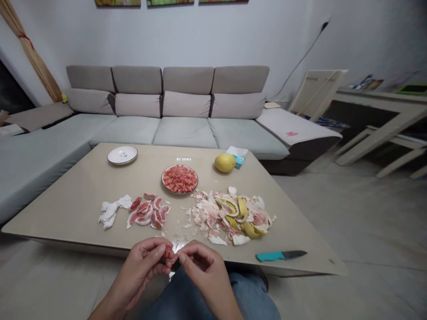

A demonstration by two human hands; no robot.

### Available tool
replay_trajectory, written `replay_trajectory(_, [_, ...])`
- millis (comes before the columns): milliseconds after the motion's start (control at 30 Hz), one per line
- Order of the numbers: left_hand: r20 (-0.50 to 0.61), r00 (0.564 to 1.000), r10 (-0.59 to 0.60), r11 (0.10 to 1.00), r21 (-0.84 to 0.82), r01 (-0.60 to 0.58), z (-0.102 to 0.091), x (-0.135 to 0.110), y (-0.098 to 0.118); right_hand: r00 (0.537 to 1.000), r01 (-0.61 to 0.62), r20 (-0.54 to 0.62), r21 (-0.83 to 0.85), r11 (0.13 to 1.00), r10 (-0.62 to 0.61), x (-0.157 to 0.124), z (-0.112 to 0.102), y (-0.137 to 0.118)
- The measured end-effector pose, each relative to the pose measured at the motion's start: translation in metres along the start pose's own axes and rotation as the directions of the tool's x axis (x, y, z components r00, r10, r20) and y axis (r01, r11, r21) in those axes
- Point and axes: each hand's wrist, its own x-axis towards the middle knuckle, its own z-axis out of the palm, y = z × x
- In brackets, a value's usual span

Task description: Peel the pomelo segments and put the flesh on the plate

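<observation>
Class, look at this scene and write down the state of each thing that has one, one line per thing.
Left hand: pinching a pomelo segment.
Right hand: pinching the same segment.
Whole pomelo: unpeeled.
Plate of pomelo pulp: heaped with loose flesh.
Pomelo peel: torn into pieces, piled.
Kitchen knife: lying flat, not held.

A small chunk of pink pomelo flesh (pixel 168 253) sits pinched between the left hand (pixel 142 269) and right hand (pixel 207 271), ragged and moist-looking (only partly in view).

A grey fabric sectional sofa (pixel 173 129)
</observation>
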Motion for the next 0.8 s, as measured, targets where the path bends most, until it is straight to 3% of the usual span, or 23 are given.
replay_trajectory(167, [0.025,1.000,0.013,0.999,-0.045,-0.011,0.002,-0.001,0.001,1.000,0.014,0.000,-0.007,1.000,-0.014,0.001,0.001,-0.003])
replay_trajectory(367, [0.189,0.982,0.005,1.000,-0.014,-0.002,0.005,-0.002,-0.005,1.000,0.009,-0.005,0.041,0.999,-0.009,0.001,0.002,0.000])
replay_trajectory(467, [0.211,0.977,-0.019,0.998,0.062,0.006,0.006,0.000,-0.009,0.997,0.064,-0.033,-0.056,0.996,-0.066,0.000,0.004,0.001])
replay_trajectory(633, [0.155,0.987,-0.035,0.962,0.271,-0.009,0.006,0.002,-0.009,0.967,0.228,-0.053,-0.262,0.938,-0.250,-0.004,0.005,0.002])
replay_trajectory(800, [0.173,0.985,0.006,0.900,0.429,-0.081,0.003,0.000,-0.008,0.938,0.331,0.066,-0.455,0.827,-0.340,-0.013,0.002,0.010])
